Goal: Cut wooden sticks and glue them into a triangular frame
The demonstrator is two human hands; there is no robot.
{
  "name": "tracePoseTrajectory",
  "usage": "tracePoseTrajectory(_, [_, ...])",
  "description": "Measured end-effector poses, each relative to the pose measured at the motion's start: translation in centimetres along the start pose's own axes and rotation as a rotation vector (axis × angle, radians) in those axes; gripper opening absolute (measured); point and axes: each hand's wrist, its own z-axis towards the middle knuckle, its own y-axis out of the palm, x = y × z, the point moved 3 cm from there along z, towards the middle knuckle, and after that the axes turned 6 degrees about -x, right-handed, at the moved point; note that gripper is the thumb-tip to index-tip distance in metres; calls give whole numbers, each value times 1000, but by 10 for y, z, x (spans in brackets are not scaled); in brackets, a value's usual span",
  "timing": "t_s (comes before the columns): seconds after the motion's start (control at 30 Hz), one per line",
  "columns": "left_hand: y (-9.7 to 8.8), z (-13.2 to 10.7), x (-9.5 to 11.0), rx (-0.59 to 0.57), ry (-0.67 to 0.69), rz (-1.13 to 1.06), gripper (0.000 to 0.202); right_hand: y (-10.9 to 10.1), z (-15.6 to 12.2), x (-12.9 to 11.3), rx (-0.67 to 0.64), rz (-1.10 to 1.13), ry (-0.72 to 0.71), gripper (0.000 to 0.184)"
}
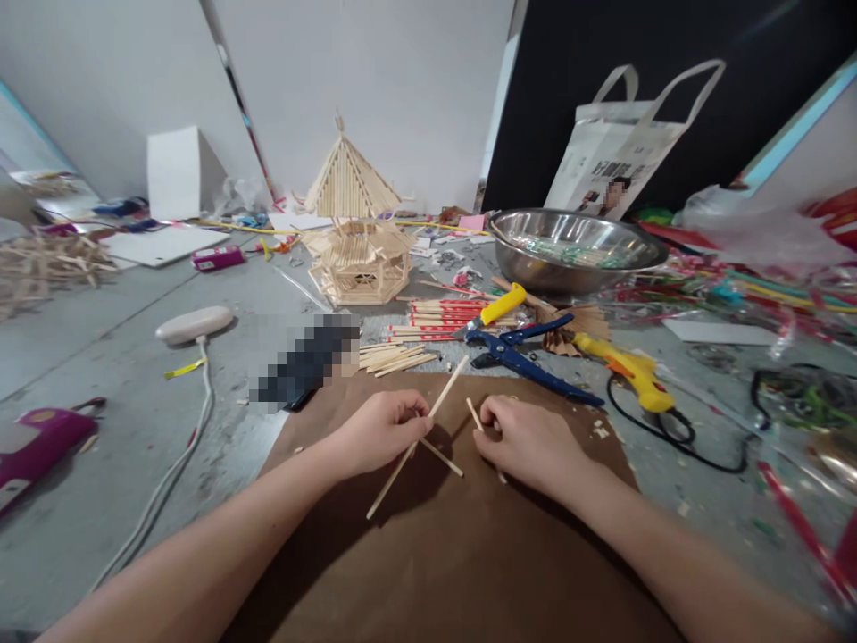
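Note:
My left hand (381, 430) is closed, pinching a long thin wooden stick (389, 482) that slants up to the right. A shorter wooden stick (443, 458) crosses it below my fingertips; whether the two are joined I cannot tell. Just to the right, my right hand (532, 438) is closed on another thin wooden stick (472, 411), whose two ends show past the fingers. Both hands are above a brown sheet (455, 554). Behind them lie loose wooden sticks (402, 359), and farther back a pavilion model (354, 241) built of such sticks stands upright.
Blue-handled cutters (528, 362), a yellow knife (502, 305) and a yellow glue gun (629, 371) lie beyond my right hand. A steel bowl (576, 268) stands farther back. On the left are a dark phone (308, 362), a white corded device (194, 323) and a purple tool (46, 446).

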Motion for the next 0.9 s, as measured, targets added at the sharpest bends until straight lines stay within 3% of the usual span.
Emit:
tracePoseTrajectory(0.2, [2, -2, 5, 1, 10, 134, 20, -4, 3, 15, 9, -4, 30, 12])
tracePoseTrajectory(0.43, [4, -2, 10, -1, 25, 288, 17, -6, 11, 34, 91, 339, -32, 15])
tracePoseTrajectory(0.9, [8, -2, 9, 26, 18, 417, 15, -5, 11, 33, 118, 430, -124, 13])
